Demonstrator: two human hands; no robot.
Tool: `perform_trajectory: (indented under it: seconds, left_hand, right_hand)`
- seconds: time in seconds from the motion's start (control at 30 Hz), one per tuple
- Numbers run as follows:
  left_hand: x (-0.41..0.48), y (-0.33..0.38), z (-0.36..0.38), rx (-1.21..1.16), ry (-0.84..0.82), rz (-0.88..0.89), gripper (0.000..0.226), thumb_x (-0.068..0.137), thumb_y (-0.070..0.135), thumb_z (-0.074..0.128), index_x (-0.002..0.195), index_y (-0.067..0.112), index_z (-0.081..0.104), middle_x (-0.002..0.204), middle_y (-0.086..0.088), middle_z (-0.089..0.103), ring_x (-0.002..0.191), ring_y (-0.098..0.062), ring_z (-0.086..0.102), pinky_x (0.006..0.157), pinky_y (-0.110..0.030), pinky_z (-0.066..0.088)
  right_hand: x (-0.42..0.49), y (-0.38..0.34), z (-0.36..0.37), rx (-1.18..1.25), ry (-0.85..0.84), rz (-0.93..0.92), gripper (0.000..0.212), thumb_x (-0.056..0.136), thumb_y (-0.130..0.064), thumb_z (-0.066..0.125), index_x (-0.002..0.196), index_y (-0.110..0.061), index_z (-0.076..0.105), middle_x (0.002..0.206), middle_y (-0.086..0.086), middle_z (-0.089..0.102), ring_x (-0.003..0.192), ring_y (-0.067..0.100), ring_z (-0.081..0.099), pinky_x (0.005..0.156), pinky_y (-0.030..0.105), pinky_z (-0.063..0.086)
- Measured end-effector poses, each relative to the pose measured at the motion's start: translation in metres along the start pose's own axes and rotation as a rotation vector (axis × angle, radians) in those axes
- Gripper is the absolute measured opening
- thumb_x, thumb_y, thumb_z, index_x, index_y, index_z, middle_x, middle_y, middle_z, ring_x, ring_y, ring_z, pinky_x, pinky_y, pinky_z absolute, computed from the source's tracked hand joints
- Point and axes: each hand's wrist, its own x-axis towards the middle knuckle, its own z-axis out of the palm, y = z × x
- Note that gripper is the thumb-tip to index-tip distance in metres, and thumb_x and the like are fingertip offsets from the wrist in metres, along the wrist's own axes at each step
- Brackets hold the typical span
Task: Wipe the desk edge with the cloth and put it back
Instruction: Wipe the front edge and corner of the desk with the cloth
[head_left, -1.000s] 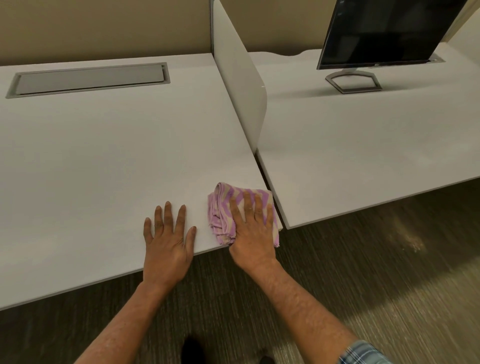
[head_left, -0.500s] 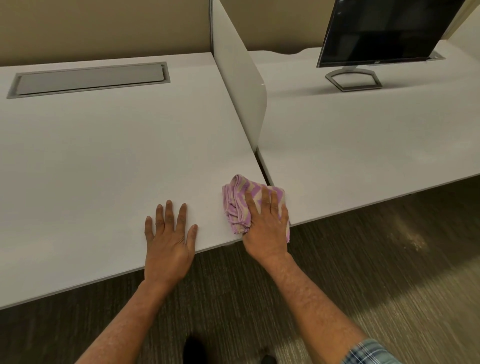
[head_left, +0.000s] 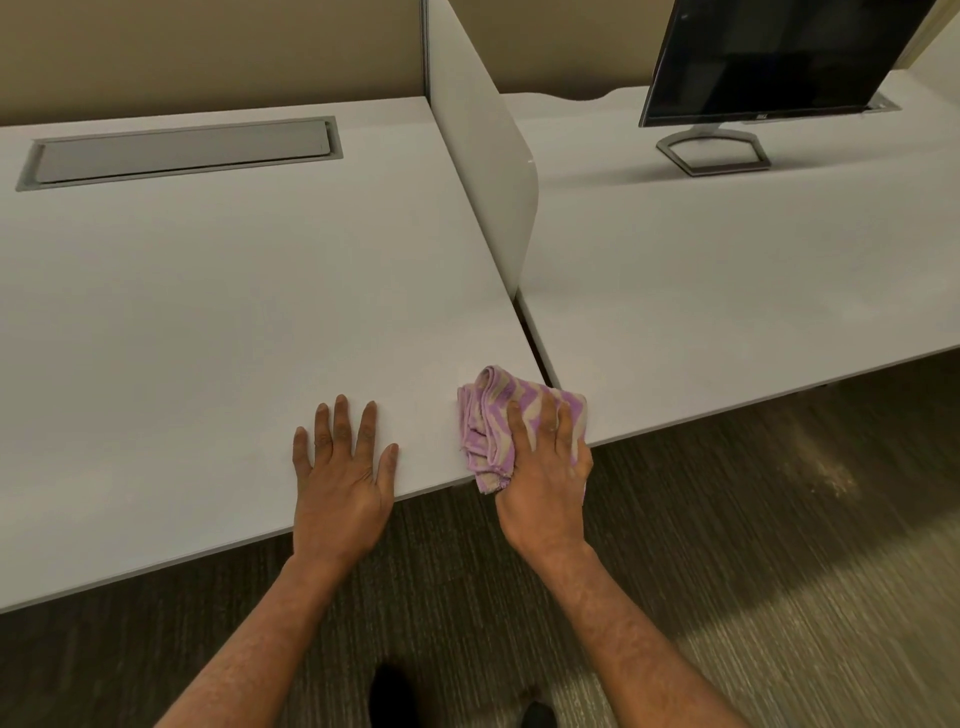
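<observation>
You are looking at a dark monitor (head_left: 779, 57) standing on its open grey stand (head_left: 711, 153) at the far right. A white divider panel (head_left: 483, 171) is rising between the two surfaces. A grey cable hatch (head_left: 179, 153) is lying closed at far left, above grey-brown carpet (head_left: 779, 571).

Two white desks, a left desk (head_left: 208, 322) and a right desk (head_left: 727, 270), stand side by side with a narrow dark gap between them, separated toward the rear by an upright white divider panel (head_left: 483, 171) with a rounded front corner. A grey rectangular cable hatch (head_left: 182, 151) is set flush into the rear of the left desk, and a dark-screened monitor (head_left: 779, 57) on an open grey metal stand (head_left: 711, 153) occupies the rear of the right desk. A beige partition wall (head_left: 208, 47) closes the background, and the floor (head_left: 779, 545) is dark, finely striated carpet crossed at right by a pale band of light.
</observation>
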Motion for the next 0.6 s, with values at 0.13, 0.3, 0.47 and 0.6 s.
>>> perform_trajectory:
  seconds: [0.13,0.3,0.47,0.6]
  left_hand:
    - [-0.001,0.0,0.0,0.005,0.008,0.0,0.069,0.103,0.057,0.008,0.163,0.026,0.001,0.173,-0.008,-0.008,0.16,-0.025,-0.012,0.129,-0.052,-0.004]
    - [-0.001,0.0,0.001,-0.001,0.012,-0.006,0.068,0.103,0.056,0.009,0.164,0.025,0.002,0.173,-0.008,-0.007,0.16,-0.024,-0.013,0.129,-0.052,-0.004]
    - [0.0,-0.001,0.001,0.006,0.018,-0.006,0.068,0.103,0.057,0.009,0.164,0.026,0.002,0.173,-0.008,-0.008,0.16,-0.024,-0.013,0.129,-0.052,-0.005]
    - [0.001,-0.001,0.002,0.004,0.025,-0.003,0.069,0.103,0.056,0.01,0.164,0.025,0.006,0.174,-0.01,-0.003,0.16,-0.025,-0.009,0.129,-0.053,-0.002]
  right_hand:
    - [-0.012,-0.001,0.003,0.071,-0.001,0.033,0.101,0.082,-0.014,0.07,0.161,-0.029,0.01,0.17,0.014,-0.008,0.157,0.033,-0.011,0.121,0.062,0.014]
    - [-0.029,-0.011,0.014,0.224,-0.002,0.088,0.103,0.085,-0.002,0.064,0.162,-0.028,0.0,0.168,0.012,-0.023,0.152,0.03,-0.029,0.125,0.06,-0.001]
    - [-0.046,-0.02,0.034,0.427,0.097,0.105,0.096,0.089,-0.006,0.067,0.162,-0.026,0.008,0.169,0.01,-0.018,0.154,0.026,-0.026,0.125,0.062,0.01]
    - [-0.064,-0.036,0.048,0.66,0.122,0.072,0.073,0.1,-0.031,0.053,0.161,-0.027,0.014,0.17,0.002,-0.018,0.156,0.021,-0.021,0.125,0.06,0.012]
